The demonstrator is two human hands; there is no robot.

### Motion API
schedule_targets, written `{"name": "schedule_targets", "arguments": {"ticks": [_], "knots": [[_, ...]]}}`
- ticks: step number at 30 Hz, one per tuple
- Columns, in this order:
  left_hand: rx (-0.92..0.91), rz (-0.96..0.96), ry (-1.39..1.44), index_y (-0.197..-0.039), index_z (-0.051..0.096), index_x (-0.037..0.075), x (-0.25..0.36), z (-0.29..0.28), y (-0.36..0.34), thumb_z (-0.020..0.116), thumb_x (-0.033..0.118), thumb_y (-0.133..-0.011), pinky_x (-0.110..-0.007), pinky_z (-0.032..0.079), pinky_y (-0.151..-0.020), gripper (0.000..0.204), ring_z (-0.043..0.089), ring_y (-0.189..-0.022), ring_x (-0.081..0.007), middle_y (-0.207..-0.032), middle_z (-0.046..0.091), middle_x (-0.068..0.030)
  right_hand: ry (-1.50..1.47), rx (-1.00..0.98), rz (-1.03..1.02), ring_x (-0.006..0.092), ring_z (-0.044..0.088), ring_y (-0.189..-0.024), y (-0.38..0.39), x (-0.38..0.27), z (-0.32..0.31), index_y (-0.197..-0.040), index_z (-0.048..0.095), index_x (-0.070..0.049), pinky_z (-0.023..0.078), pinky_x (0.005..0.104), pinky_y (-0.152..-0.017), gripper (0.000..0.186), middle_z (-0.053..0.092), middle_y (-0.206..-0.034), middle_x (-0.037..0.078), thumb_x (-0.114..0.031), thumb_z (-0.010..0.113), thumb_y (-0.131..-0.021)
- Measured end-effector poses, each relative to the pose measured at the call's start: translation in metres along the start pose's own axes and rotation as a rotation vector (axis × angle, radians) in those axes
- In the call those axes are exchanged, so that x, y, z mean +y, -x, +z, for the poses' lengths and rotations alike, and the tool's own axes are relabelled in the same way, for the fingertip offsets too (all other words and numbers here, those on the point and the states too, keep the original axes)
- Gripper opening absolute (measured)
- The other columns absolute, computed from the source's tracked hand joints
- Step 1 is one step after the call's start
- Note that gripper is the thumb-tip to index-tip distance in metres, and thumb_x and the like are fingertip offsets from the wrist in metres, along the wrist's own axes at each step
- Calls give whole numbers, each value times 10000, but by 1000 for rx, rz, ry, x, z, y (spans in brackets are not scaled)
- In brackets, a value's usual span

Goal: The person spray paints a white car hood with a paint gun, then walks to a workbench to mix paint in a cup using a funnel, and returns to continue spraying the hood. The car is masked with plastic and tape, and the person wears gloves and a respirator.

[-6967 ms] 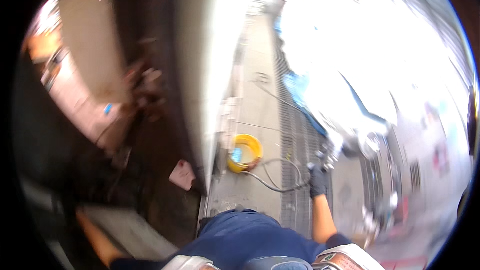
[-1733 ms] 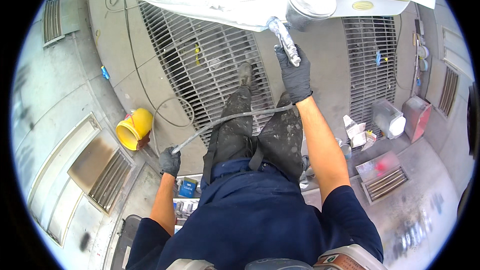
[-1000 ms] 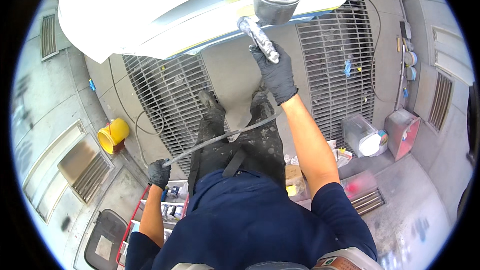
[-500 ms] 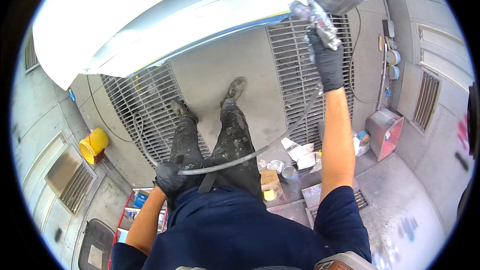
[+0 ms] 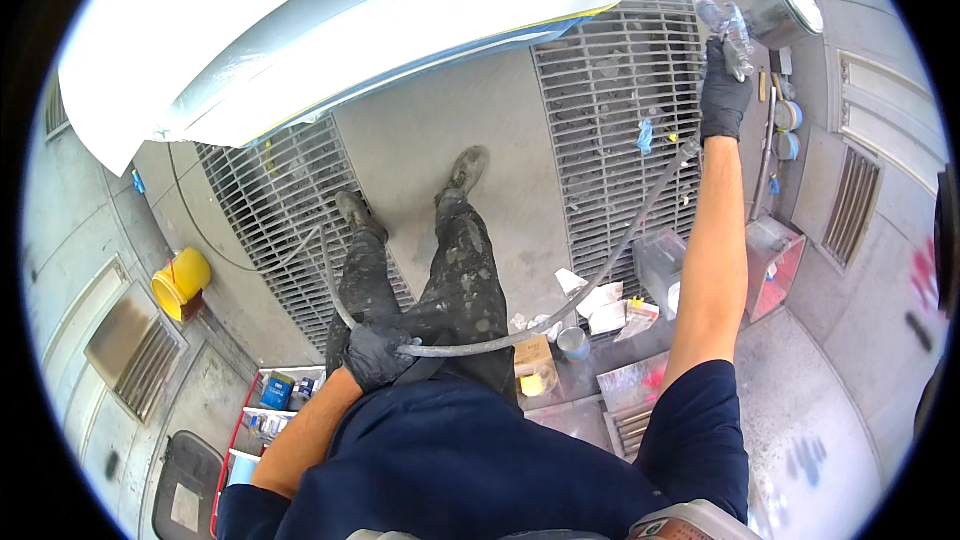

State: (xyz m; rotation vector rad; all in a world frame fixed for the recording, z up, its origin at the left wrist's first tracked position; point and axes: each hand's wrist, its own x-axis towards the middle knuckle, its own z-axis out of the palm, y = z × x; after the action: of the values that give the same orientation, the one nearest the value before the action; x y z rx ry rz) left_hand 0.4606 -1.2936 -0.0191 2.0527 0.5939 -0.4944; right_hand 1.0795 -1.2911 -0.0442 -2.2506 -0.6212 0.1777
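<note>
My right hand (image 5: 726, 105), in a black glove, is closed round a paint spray gun (image 5: 738, 45) at the upper right, arm stretched out. Silvery paint stains the gun, and a grey metal cup with a pale lid (image 5: 785, 12) sits on it. From below the gun a grey air hose (image 5: 500, 342) sags across my legs to my left hand (image 5: 376, 355). That hand, gloved in black too, grips the hose at my waist; the fingers show only in part. A large white-covered panel (image 5: 330, 50) with blue and yellow masking tape along its lower edge curves across the top, apart from the gun.
Floor grates (image 5: 620, 130) lie on both sides of my feet. At left stand a yellow bucket (image 5: 182, 280) and a red-edged cart (image 5: 262, 410) with supplies. Papers (image 5: 600, 305), a can (image 5: 573, 343) and a cardboard box (image 5: 535, 360) are at lower right. A bin (image 5: 775, 260) stands by the right wall.
My right hand has swung the spray gun right, away from the panel's edge. My left hand has shifted slightly right with the hose.
</note>
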Motion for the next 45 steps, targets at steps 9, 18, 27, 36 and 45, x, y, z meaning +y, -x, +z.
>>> {"name": "schedule_targets", "arguments": {"ticks": [9,18,27,36,45], "knots": [[59,105,89,-627,643,129,-68,10,82,650,316,-783,-424,442,-526,244,590,-563,-294,-611,599,-106,-296,-263,-10,97,541,-819,198,-147,98,-1077,624,6,447,263,-752,298,631,-919,21,-232,645,-899],[42,214,84,-774,712,193,-185,22,201,712,437,-664,-432,458,-597,268,620,-713,-268,-712,633,-48,-383,-412,64,63,478,-709,415,-261,244,-1027,623,-24,412,231,-618,250,567,-816,-35,-222,673,-884],[424,109,-55,-772,647,170,-251,5,298,670,454,-683,-415,415,-851,298,574,-849,-230,-744,597,-31,-475,-505,34,41,447,-572,563,-346,378,-903,642,-45,377,239,-497,248,546,-687,-37,-284,694,-863],[305,50,122,-552,576,128,-249,24,272,665,500,-738,-416,450,-554,426,569,-601,-281,-597,558,-81,-369,-524,-15,52,451,-572,527,-312,371,-872,658,-47,377,244,-515,235,554,-654,-26,-277,702,-853],[228,118,97,-536,587,127,-128,24,142,629,492,-784,-427,417,-493,444,564,-537,-301,-552,556,-94,-365,-335,173,39,438,-598,340,-181,211,-889,634,-61,365,224,-518,206,563,-729,-38,-256,695,-864]]}}
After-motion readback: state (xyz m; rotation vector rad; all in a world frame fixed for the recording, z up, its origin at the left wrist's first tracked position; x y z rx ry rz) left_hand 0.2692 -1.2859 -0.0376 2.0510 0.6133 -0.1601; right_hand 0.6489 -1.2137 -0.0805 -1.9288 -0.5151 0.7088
